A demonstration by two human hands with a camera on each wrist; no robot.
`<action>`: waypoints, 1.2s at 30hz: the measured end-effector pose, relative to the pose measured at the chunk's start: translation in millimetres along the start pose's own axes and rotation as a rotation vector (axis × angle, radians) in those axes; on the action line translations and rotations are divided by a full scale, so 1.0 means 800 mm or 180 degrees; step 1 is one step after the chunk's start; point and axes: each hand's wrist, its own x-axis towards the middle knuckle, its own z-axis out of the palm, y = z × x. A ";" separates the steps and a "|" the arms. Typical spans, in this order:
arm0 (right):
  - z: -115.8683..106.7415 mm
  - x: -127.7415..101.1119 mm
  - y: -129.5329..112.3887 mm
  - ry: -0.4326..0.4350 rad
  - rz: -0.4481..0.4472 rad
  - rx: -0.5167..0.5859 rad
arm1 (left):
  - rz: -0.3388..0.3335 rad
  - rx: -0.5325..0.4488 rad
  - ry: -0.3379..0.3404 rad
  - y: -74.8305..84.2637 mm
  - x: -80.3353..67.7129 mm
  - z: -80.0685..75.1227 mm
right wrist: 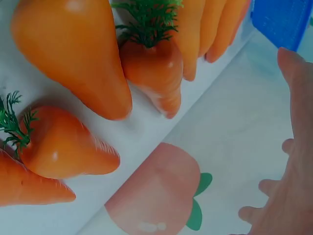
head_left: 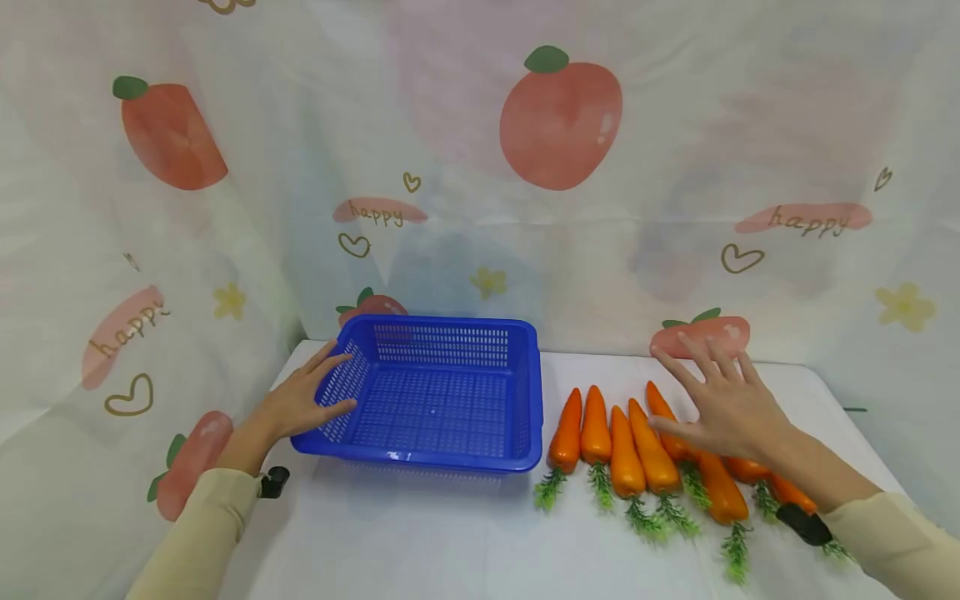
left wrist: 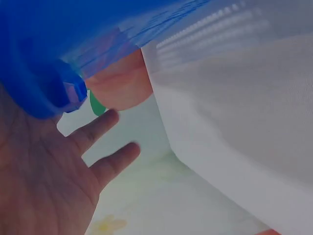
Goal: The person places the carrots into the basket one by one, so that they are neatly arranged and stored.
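A blue plastic basket [head_left: 534, 392] with slotted walls stands at the left of the white table, with nothing inside. Over its left rim my left hand [head_left: 300, 400] reaches with fingers spread and loosely extended. In the left wrist view, the basket [left wrist: 73, 29] hides part of that hand [left wrist: 44, 166]. Several orange carrots [head_left: 566, 437] with green leafy tops lie in a loose row to the right. Above the right-hand carrots hovers my right hand [head_left: 731, 408], fingers splayed and holding nothing. The right wrist view shows carrots [right wrist: 73, 49] near this hand [right wrist: 283, 196].
A pale cloth [head_left: 450, 250] printed with fruit, hearts and flowers hangs behind the white table [head_left: 420, 542] and along its sides. Small black devices sit at the left wrist [head_left: 274, 482] and the right wrist [head_left: 804, 523].
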 end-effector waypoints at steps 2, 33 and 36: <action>-0.001 0.001 0.003 -0.0017 0.0006 0.0035 | 0.0033 -0.0086 -0.0016 -0.004 0.001 0.002; -0.011 -0.058 0.117 -0.1405 0.0901 0.1860 | 0.0378 -0.1408 -0.0152 -0.053 -0.006 0.000; -0.010 -0.066 0.128 -0.1629 0.1067 0.2043 | 0.0415 -0.1529 -0.0177 -0.054 -0.008 0.000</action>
